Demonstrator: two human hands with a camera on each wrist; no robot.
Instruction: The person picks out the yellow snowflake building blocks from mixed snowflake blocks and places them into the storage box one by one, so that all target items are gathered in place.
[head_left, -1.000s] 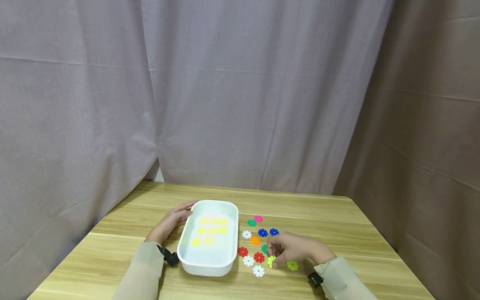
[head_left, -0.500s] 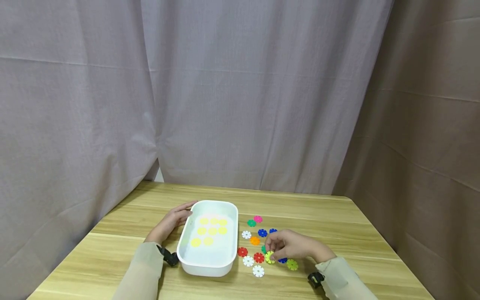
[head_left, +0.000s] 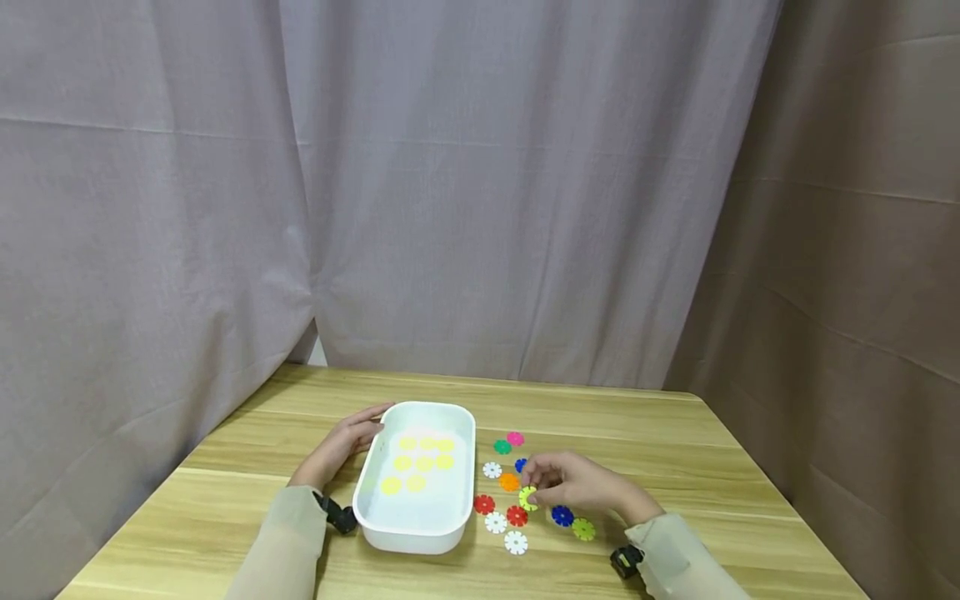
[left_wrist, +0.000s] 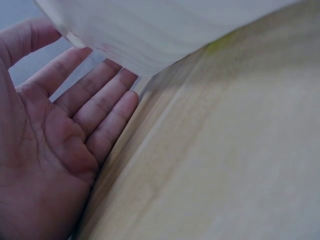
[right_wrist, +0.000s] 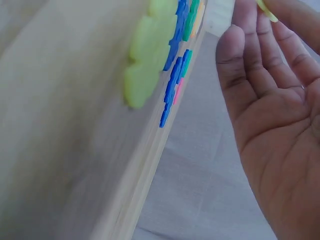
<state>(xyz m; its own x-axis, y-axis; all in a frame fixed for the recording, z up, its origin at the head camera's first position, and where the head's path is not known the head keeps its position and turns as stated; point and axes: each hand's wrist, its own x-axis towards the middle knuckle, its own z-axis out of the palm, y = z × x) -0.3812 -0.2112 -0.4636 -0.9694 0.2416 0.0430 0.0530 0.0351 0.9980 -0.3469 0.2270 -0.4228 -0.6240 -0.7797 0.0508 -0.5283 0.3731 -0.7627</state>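
Observation:
My right hand (head_left: 577, 483) pinches a yellow-green snowflake disc (head_left: 528, 498) between thumb and fingers, above the loose discs on the table. In the right wrist view, the edge of that disc (right_wrist: 270, 12) shows between the thumb and fingertips. My left hand (head_left: 341, 448) lies along the left side of a white plastic tub (head_left: 415, 540), its fingers nearly straight. In the left wrist view the fingertips of this hand (left_wrist: 65, 125) are right at the tub's wall (left_wrist: 145, 35). Several yellow discs (head_left: 425, 463) lie flat inside the tub.
Right of the tub lie red (head_left: 484, 504), white (head_left: 516, 542), orange (head_left: 509, 482), green (head_left: 502, 447) and pink discs (head_left: 515, 438). A blue disc (head_left: 562, 516) and a yellow-green disc (head_left: 583, 529) lie below my right hand. Grey curtains (head_left: 487, 208) hang behind the wooden table (head_left: 675, 433).
My right hand has moved a little left and away from me, carrying the yellow-green disc up off the table. A blue disc beneath it has come into view. The left hand stays put.

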